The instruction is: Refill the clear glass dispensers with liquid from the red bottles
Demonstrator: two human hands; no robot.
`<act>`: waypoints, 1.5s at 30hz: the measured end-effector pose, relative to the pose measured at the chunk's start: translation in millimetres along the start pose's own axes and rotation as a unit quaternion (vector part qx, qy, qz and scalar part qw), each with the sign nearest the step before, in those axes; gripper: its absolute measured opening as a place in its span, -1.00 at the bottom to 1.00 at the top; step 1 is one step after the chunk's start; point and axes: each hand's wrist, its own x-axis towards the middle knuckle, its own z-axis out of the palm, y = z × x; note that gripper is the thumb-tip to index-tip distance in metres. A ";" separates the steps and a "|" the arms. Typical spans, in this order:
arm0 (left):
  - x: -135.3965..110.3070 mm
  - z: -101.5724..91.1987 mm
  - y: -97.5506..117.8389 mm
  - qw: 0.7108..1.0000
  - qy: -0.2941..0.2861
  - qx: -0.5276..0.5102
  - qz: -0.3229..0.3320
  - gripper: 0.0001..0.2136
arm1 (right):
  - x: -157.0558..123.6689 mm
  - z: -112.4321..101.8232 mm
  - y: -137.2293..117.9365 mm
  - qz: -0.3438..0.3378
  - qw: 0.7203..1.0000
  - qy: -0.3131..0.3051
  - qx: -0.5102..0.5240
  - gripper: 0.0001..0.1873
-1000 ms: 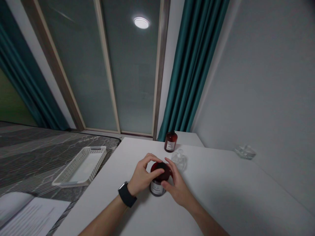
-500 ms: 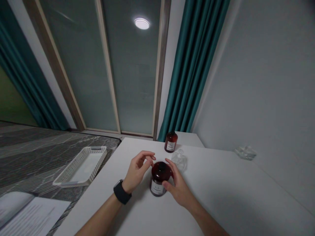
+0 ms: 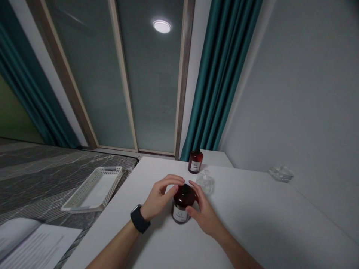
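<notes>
A dark amber bottle (image 3: 182,201) with a pale label and a black cap (image 3: 185,189) stands upright on the white table (image 3: 252,224). My right hand (image 3: 204,213) holds its right side, thumb at the front and fingers reaching round behind. My left hand (image 3: 159,194), with a black watch (image 3: 139,219) on the wrist, arches over the bottle's upper left. Its thumb and curved fingers are apart on either side of the cap area, and whether they touch it is hard to see. Behind the right hand is a clear glass vessel (image 3: 206,183).
Another amber bottle (image 3: 195,161) with a label stands at the table's far edge. A clear glass dish (image 3: 281,174) sits by the wall at right. To the left, lower down, are a white perforated basket (image 3: 108,192) and an open book (image 3: 42,243).
My left hand has moved right, its fingers now reaching over the bottle's top beside the cap. The right hand stays on the bottle, which has hardly moved.
</notes>
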 end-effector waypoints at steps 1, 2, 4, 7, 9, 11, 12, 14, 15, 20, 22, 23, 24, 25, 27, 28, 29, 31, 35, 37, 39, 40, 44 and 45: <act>0.3 -0.1 0.2 1.000 -0.002 -0.005 0.001 -0.78 | 0.1 0.0 -0.4 -0.003 1.000 -0.001 0.001 -0.15; 0.5 -0.4 0.3 1.000 0.005 -0.010 -0.001 -0.79 | 0.3 0.1 -0.8 -0.005 1.000 -0.002 0.000 -0.15; 0.8 -1.0 0.5 1.000 0.027 -0.009 -0.008 -0.80 | 0.4 0.0 -1.4 -0.003 1.000 -0.004 -0.002 -0.14; 0.7 -1.5 0.6 1.000 0.016 -0.001 -0.006 -0.78 | 0.3 -0.3 -0.6 0.003 1.000 -0.005 -0.002 -0.13; 0.1 -1.2 0.5 1.000 -0.015 -0.004 -0.006 -0.76 | 0.0 -0.4 0.6 0.005 1.000 -0.006 0.004 -0.13; -0.3 -0.9 0.2 1.000 -0.023 -0.008 -0.008 -0.76 | -0.2 -0.4 1.7 0.004 1.000 -0.008 0.009 -0.13; -0.3 -0.9 0.1 1.000 -0.015 -0.008 -0.008 -0.77 | -0.2 -0.3 2.0 0.004 1.000 -0.008 0.010 -0.14; 0.0 -1.6 -0.1 1.000 0.008 -0.004 -0.005 -0.79 | -0.1 -0.2 2.1 0.005 1.000 -0.006 0.009 -0.13; 0.3 -1.9 -0.1 1.000 0.011 -0.002 -0.003 -0.79 | -0.1 -0.1 1.8 0.006 1.000 -0.006 0.008 -0.13; 0.3 -0.9 -0.9 0.999 -0.042 -0.008 0.015 -0.82 | 0.5 -0.1 0.7 -0.005 1.000 -0.012 0.018 -0.14; -0.5 -0.3 -1.2 0.999 -0.040 -0.010 0.018 -0.83 | 0.7 -0.2 0.7 -0.002 1.000 -0.012 0.020 -0.14; -0.7 -0.4 -1.2 0.999 -0.032 -0.009 0.017 -0.83 | 0.6 -0.2 0.9 0.001 1.000 -0.012 0.017 -0.14; -0.8 -0.9 -1.3 1.000 -0.021 -0.007 0.014 -0.83 | 0.6 -0.2 1.0 0.003 1.000 -0.012 0.014 -0.13; -0.7 -1.5 -1.4 1.000 -0.011 -0.003 0.010 -0.83 | 0.5 -0.2 1.2 0.005 1.000 -0.011 0.011 -0.13; -0.3 -2.6 -1.8 1.000 -0.002 0.005 0.003 -0.82 | 0.2 -0.2 1.5 0.005 1.000 -0.009 0.008 -0.12; 0.0 -2.7 -2.3 1.000 -0.005 0.007 0.004 -0.82 | 0.1 -0.1 1.6 0.004 1.000 -0.008 0.008 -0.12; 0.1 -2.5 -2.9 1.000 -0.012 0.006 0.007 -0.82 | 0.0 -0.1 1.5 0.003 1.000 -0.008 0.010 -0.12; -0.1 -1.4 -4.2 0.999 -0.030 0.000 0.016 -0.83 | 0.1 0.0 1.0 -0.001 1.000 -0.009 0.014 -0.13; -1.1 -0.6 -5.0 1.000 -0.006 -0.001 0.018 -0.87 | -0.1 -0.2 0.0 -0.002 1.000 -0.004 0.010 -0.15; -1.1 -1.8 -4.3 1.000 0.013 0.010 0.013 -0.87 | -0.5 -0.3 0.1 0.001 1.000 0.000 0.008 -0.15; -1.0 -2.6 -3.9 1.000 0.008 0.016 0.015 -0.87 | -0.7 -0.2 0.8 0.001 1.000 0.002 0.009 -0.15; -1.0 -2.4 -4.0 1.000 -0.004 0.016 0.019 -0.87 | -0.7 -0.1 1.3 0.000 1.000 0.001 0.010 -0.15; -1.8 1.8 -6.4 0.999 -0.044 0.008 0.027 -0.83 | -0.2 0.7 3.0 -0.005 1.000 -0.007 0.013 -0.15; -2.1 3.0 -7.1 0.999 -0.043 0.007 0.025 -0.84 | -0.2 0.9 3.2 -0.007 1.000 -0.008 0.011 -0.16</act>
